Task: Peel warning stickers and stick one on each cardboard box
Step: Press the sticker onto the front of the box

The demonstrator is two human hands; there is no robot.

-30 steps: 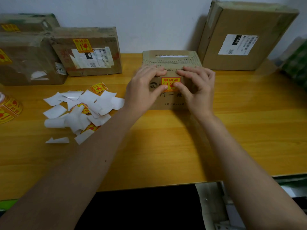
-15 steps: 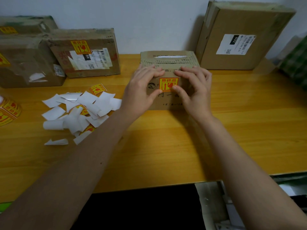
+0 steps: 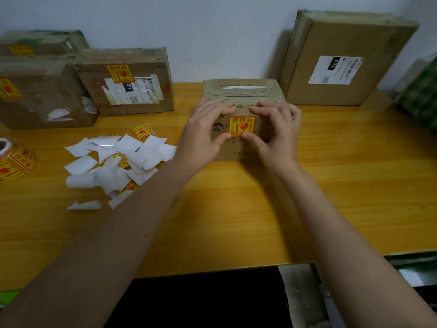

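Sticker (image 3: 241, 125) lies between both hands on the box (image 3: 243, 95); left hand (image 3: 203, 136) and right hand (image 3: 276, 136) press it, fingers curled, gripping nothing

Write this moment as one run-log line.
step: pressing sticker onto small box | left hand: on box | right hand: on box | big box: no sticker

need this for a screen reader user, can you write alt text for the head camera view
A person's left hand and right hand press a yellow warning sticker onto the front of a small cardboard box on a wooden table. Peeled white backing papers and a sticker roll lie to the left, with more boxes along the wall.
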